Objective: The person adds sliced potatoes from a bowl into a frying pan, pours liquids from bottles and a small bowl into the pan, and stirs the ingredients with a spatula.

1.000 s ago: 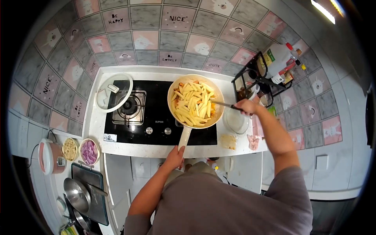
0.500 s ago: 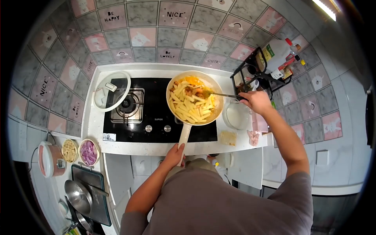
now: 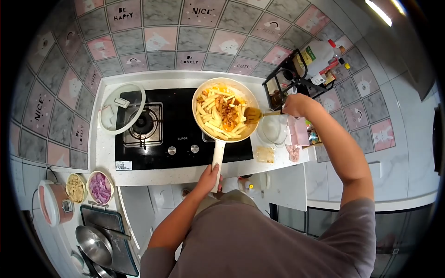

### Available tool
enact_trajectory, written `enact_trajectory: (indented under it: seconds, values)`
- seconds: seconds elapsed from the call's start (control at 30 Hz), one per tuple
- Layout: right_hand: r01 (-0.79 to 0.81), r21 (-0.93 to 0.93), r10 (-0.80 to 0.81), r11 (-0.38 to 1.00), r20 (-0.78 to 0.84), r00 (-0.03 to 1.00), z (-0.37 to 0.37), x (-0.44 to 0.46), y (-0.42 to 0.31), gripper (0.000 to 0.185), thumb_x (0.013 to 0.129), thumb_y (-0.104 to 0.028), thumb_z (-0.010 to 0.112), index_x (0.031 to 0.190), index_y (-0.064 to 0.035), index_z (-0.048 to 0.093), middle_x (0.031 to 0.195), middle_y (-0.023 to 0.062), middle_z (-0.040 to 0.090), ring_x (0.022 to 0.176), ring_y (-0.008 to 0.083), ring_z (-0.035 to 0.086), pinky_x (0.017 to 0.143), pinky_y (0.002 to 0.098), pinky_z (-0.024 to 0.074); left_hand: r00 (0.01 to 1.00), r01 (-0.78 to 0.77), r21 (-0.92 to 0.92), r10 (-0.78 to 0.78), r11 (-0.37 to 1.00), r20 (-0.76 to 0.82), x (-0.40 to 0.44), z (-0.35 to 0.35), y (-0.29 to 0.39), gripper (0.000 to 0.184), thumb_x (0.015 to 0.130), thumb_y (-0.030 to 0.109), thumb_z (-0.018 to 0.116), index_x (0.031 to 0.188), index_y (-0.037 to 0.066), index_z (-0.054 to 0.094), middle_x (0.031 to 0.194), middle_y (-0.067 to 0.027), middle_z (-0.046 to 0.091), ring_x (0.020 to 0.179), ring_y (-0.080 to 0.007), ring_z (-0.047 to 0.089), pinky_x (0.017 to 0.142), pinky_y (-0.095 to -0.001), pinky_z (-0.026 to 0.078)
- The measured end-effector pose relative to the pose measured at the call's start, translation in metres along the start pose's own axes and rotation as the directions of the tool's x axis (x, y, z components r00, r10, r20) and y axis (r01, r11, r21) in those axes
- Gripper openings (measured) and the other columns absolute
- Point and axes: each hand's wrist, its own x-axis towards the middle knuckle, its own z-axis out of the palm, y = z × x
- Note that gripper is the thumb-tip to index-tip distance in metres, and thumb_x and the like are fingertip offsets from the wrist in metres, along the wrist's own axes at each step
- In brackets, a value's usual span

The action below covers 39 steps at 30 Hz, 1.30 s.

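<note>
A cream-coloured frying pan (image 3: 195, 121) sits on the right burner of the hob. My left hand (image 3: 209, 179) is closed round its handle, near the front edge of the counter. In the pan lie pale yellow strips of food (image 3: 214, 124), like cut potato, with browned pieces and orange sauce or oil showing among them. My right hand (image 3: 296, 105) grips a slotted spatula (image 3: 252, 115) by its dark handle end. The spatula's yellowish-brown head is over the pan's right rim, tilted, with its slots visible; whether it touches the food I cannot tell.
A glass lid (image 3: 114, 109) rests by the left burner (image 3: 143, 124). A glass bowl (image 3: 272, 130) and a black bottle rack (image 3: 301, 85) stand on the right. At left are bowls of chopped purple onion (image 3: 100, 187) and pale pieces (image 3: 75, 188), plus a steel bowl (image 3: 94, 244).
The spatula has come out of the food to the pan's right rim, its head turned to show the slots. Browned pieces now show more in the middle. The camera view has shifted slightly.
</note>
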Motion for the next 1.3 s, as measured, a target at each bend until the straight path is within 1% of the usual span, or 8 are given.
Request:
enact_trajectory:
  seconds: [0.07, 0.2, 0.3, 0.43, 0.5, 0.63, 0.9, 1.3]
  values:
    - [-0.161, 0.231, 0.065, 0.96, 0.373, 0.926, -0.002, 0.007, 0.002, 0.043, 0.089, -0.04, 0.062, 0.082, 0.0018, 0.069, 0.079, 0.0148, 0.069, 0.059, 0.026, 0.063, 0.055, 0.0387, 0.0522, 1.0, 0.0, -0.02, 0.0, 1.0, 0.002, 0.0, 0.002, 0.0, 0.029, 0.104, 0.038, 0.04, 0.108, 0.009, 0.045, 0.074, -0.0057, 0.053, 0.047, -0.0172, 0.05, 0.042, -0.0341, 0.044]
    - [-0.229, 0.605, -0.124, 0.762, 0.484, 0.867, 0.065, 0.023, 0.021, 0.039, 0.091, -0.043, 0.064, 0.09, -0.005, 0.07, 0.063, 0.0058, 0.058, 0.045, 0.016, 0.047, 0.04, 0.0335, 0.0393, 0.999, 0.007, 0.035, -0.006, 0.999, -0.034, 0.002, 0.004, 0.004, 0.029, 0.105, 0.037, 0.04, 0.109, 0.009, 0.044, 0.072, -0.0061, 0.052, 0.046, -0.0175, 0.049, 0.041, -0.0346, 0.043]
    - [-0.273, 0.833, -0.13, 0.481, 0.376, 0.917, 0.127, 0.024, 0.004, 0.038, 0.092, -0.045, 0.063, 0.113, -0.0138, 0.07, 0.059, 0.0028, 0.053, 0.043, 0.0124, 0.043, 0.037, 0.0321, 0.0344, 0.999, 0.025, 0.043, -0.024, 0.999, -0.024, -0.004, 0.006, 0.01, 0.03, 0.105, 0.036, 0.04, 0.103, 0.006, 0.04, 0.071, -0.0063, 0.051, 0.043, -0.0168, 0.049, 0.04, -0.035, 0.044]
    - [-0.064, 0.872, -0.078, 0.485, 0.117, 0.99, 0.169, 0.051, -0.025, 0.037, 0.092, -0.045, 0.064, 0.111, -0.0143, 0.072, 0.066, 0.0086, 0.063, 0.052, 0.0193, 0.057, 0.053, 0.0355, 0.0475, 0.998, 0.06, -0.012, -0.06, 0.998, -0.016, -0.007, 0.006, 0.015, 0.027, 0.105, 0.034, 0.04, 0.105, 0.007, 0.04, 0.072, -0.0065, 0.051, 0.044, -0.0165, 0.047, 0.04, -0.0347, 0.042]
    - [0.228, 0.685, -0.087, 0.692, -0.235, 0.968, 0.166, 0.055, -0.024, 0.036, 0.09, -0.044, 0.064, 0.108, -0.0145, 0.073, 0.078, 0.0138, 0.07, 0.069, 0.0304, 0.066, 0.065, 0.0394, 0.0519, 0.998, 0.064, -0.004, -0.064, 0.998, -0.026, -0.009, 0.007, 0.015, 0.027, 0.105, 0.034, 0.04, 0.106, 0.007, 0.04, 0.072, -0.0065, 0.051, 0.044, -0.0164, 0.047, 0.04, -0.0344, 0.042]
    - [0.3, 0.437, -0.119, 0.848, -0.395, 0.911, 0.126, 0.034, -0.008, 0.035, 0.089, -0.046, 0.063, 0.109, -0.0179, 0.072, 0.086, 0.0139, 0.071, 0.079, 0.0362, 0.066, 0.07, 0.0458, 0.0527, 0.997, 0.071, -0.041, -0.072, 0.997, -0.021, -0.014, 0.009, 0.02, 0.027, 0.105, 0.034, 0.04, 0.108, 0.007, 0.041, 0.072, -0.0065, 0.051, 0.044, -0.0166, 0.047, 0.04, -0.034, 0.041]
    - [0.301, 0.056, -0.233, 0.952, -0.503, 0.832, 0.076, -0.03, 0.015, 0.029, 0.091, -0.042, 0.06, 0.111, -0.023, 0.07, 0.087, 0.0063, 0.07, 0.074, 0.0292, 0.067, 0.061, 0.0428, 0.0539, 0.998, 0.052, -0.02, -0.052, 0.998, -0.021, -0.01, 0.005, 0.012, 0.028, 0.105, 0.034, 0.04, 0.109, 0.007, 0.043, 0.073, -0.0059, 0.052, 0.044, -0.0161, 0.048, 0.039, -0.0338, 0.042]
    - [0.284, 0.026, -0.234, 0.959, -0.494, 0.838, -0.012, -0.144, -0.033, 0.027, 0.086, -0.024, 0.065, 0.112, -0.0204, 0.071, 0.08, 0.0052, 0.064, 0.069, 0.029, 0.066, 0.061, 0.0403, 0.054, 0.999, 0.03, -0.04, -0.028, 0.999, 0.039, -0.008, 0.003, 0.011, 0.031, 0.104, 0.04, 0.039, 0.108, 0.009, 0.044, 0.074, -0.0047, 0.052, 0.047, -0.0166, 0.049, 0.042, -0.0339, 0.043]
